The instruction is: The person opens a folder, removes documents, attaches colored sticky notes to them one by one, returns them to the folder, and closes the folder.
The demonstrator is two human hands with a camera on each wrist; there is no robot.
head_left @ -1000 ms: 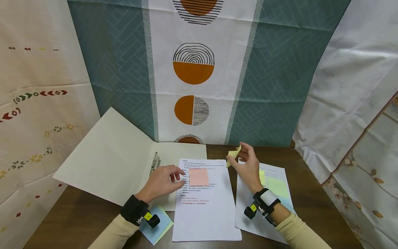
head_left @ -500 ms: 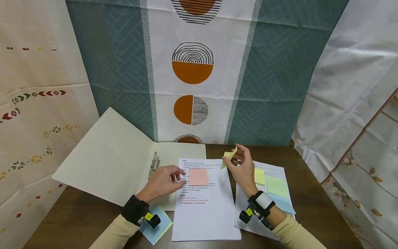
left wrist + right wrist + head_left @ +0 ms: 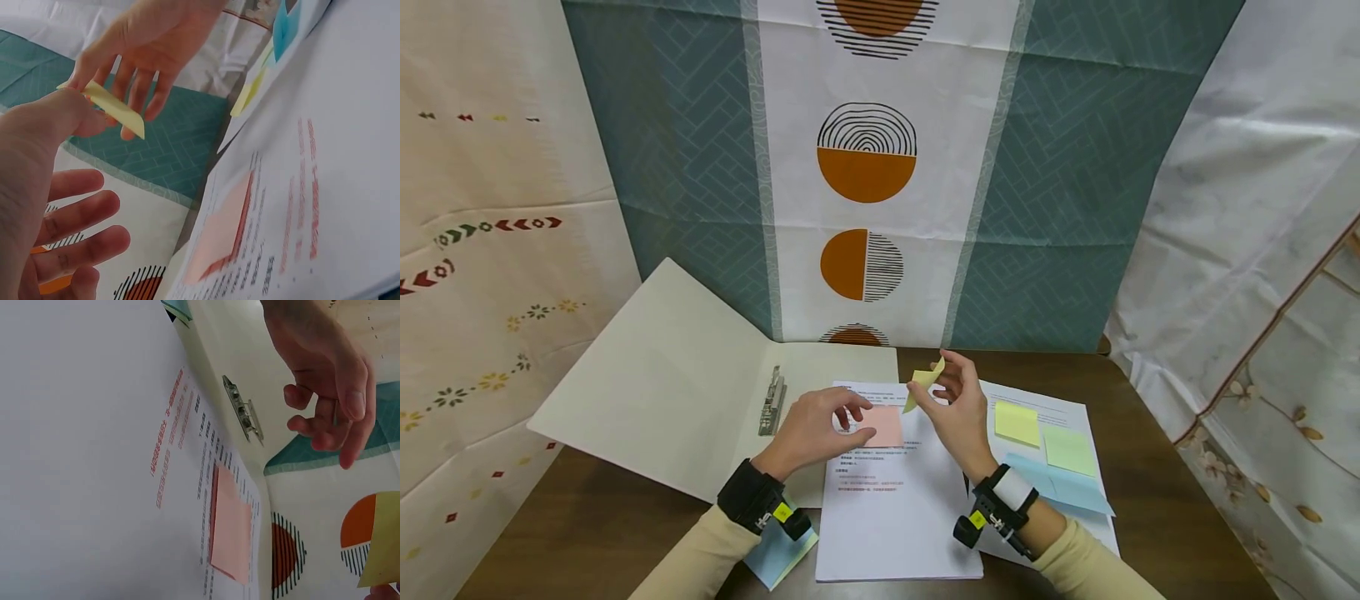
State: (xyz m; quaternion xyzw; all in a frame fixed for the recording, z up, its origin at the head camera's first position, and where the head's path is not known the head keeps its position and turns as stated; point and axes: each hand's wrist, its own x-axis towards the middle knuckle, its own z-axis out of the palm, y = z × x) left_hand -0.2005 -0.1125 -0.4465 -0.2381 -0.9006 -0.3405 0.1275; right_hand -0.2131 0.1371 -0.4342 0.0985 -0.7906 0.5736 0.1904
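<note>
Between the thumb and fingers of my right hand (image 3: 961, 410) a bent yellow sticky note (image 3: 922, 385) is pinched, held above the upper right part of a stack of printed pages (image 3: 902, 533). My left hand (image 3: 816, 427) hovers at the stack's left side with loosely bent fingers and nothing in them. Its fingertips overlap a pink sticky note (image 3: 887, 427) on the top page in the head view. From the right wrist, the pink note (image 3: 230, 528) lies over the black print, and the left hand (image 3: 328, 387) hangs apart from the yellow note (image 3: 382, 544).
An open cream folder (image 3: 655, 383) with a metal clip (image 3: 772, 402) lies left, partly under the pages. At right, another sheet (image 3: 1037, 392) bears yellow (image 3: 1017, 423), green (image 3: 1069, 450) and blue (image 3: 1063, 483) notes. Blue and green notes (image 3: 778, 554) lie beneath the left wrist.
My right hand has moved left with the yellow sticky note, uncovering the yellow note on the right sheet. My left hand has shifted right, over the pink note's edge.
</note>
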